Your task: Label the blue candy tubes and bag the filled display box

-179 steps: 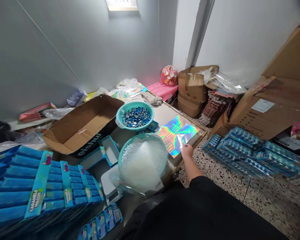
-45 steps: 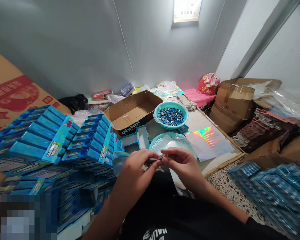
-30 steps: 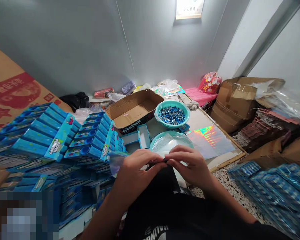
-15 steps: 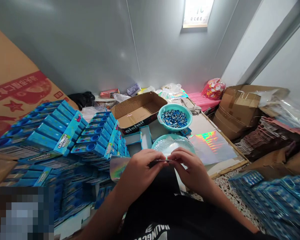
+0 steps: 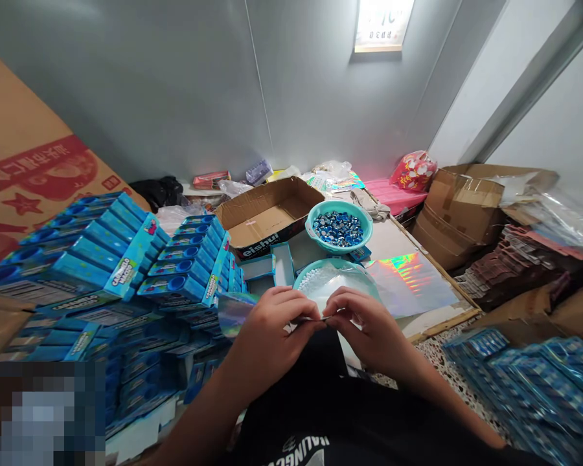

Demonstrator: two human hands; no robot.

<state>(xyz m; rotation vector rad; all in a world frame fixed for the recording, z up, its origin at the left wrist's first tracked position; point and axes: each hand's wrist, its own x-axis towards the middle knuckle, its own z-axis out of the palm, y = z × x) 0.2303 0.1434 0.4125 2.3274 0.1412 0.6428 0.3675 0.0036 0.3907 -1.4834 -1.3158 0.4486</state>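
My left hand (image 5: 279,327) is closed in a pinch on a shiny holographic sheet (image 5: 234,315), which shows to the left behind my fingers. Thumb and fingers of my right hand (image 5: 364,320) pinch at a thin edge that meets the left fingertips. Whether that edge belongs to the same sheet I cannot tell. Just beyond my hands stands a turquoise basin (image 5: 298,279) with small white pieces and clear plastic in it. Behind it a second turquoise basin (image 5: 368,232) holds many blue shiny round pieces. Flat on the table right of my hands lies another holographic sheet (image 5: 408,285).
Stacks of blue boxes (image 5: 121,259) rise on the left before a large carton (image 5: 43,162). An open cardboard box (image 5: 257,232) sits behind the basins. Brown cartons (image 5: 459,207) and blue packs (image 5: 539,375) stand on the right. A wall closes the back.
My fingertips have shifted slightly and sit a little lower. The holographic sheet behind my left hand has tilted and catches the light differently. The basins and boxes stay in place.
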